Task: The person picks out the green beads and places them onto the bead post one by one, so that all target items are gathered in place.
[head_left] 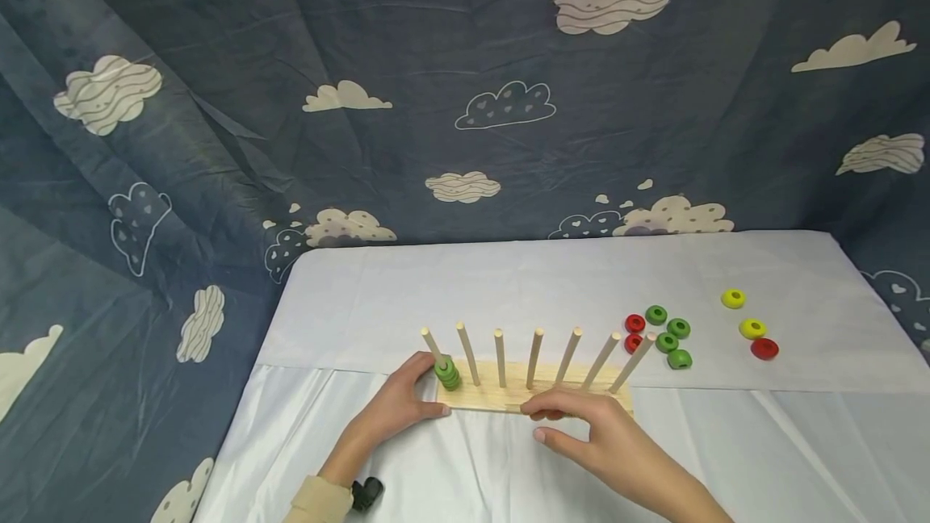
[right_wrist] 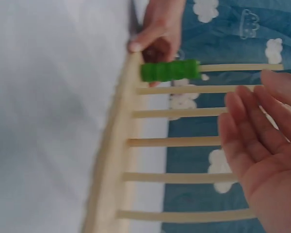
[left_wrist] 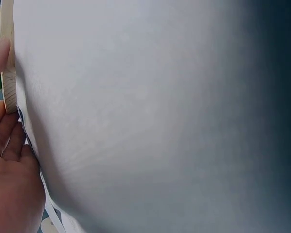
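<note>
A wooden peg board (head_left: 487,399) with several upright pegs lies on the white cloth. Green beads (head_left: 447,374) are stacked at the bottom of its leftmost peg; the right wrist view shows this green stack (right_wrist: 169,71) too. My left hand (head_left: 398,402) holds the board's left end, thumb at the front edge and fingers around the far side. In the left wrist view the thumb and fingers bracket the board's end (left_wrist: 9,92). My right hand (head_left: 606,434) hovers near the front of the board's right half, fingers loosely bent, with nothing seen in it.
Right of the board lie several loose green beads (head_left: 679,328), with red beads (head_left: 635,323) beside them. Farther right are yellow beads (head_left: 734,299) and another red bead (head_left: 764,349). A small black object (head_left: 367,494) is by my left wrist. A dark cloud-patterned cloth hangs behind.
</note>
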The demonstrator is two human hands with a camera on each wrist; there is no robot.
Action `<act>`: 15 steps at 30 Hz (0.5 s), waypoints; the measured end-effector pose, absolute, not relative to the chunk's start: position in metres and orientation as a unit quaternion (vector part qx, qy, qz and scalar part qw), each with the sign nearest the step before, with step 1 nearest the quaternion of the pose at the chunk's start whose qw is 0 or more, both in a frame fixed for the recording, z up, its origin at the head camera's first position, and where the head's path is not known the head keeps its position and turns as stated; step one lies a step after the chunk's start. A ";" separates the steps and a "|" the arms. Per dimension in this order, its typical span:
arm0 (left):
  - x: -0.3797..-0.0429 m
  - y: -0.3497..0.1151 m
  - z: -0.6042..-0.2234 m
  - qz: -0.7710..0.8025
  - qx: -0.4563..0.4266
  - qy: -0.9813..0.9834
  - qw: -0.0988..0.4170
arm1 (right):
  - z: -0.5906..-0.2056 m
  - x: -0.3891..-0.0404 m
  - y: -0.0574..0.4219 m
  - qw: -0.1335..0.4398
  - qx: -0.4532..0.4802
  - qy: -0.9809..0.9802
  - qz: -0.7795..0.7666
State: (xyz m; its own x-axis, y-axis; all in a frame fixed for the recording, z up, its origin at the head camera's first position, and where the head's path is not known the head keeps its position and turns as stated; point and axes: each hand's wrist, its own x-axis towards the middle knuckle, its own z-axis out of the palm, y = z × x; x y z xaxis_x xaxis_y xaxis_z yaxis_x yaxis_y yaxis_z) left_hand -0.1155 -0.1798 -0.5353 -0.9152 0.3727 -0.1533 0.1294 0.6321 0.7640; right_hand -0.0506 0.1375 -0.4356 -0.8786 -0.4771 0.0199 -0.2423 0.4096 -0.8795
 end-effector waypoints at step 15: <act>-0.116 -0.181 -0.539 0.407 0.147 0.889 0.147 | -0.472 -0.027 0.175 0.063 -0.185 0.837 -0.510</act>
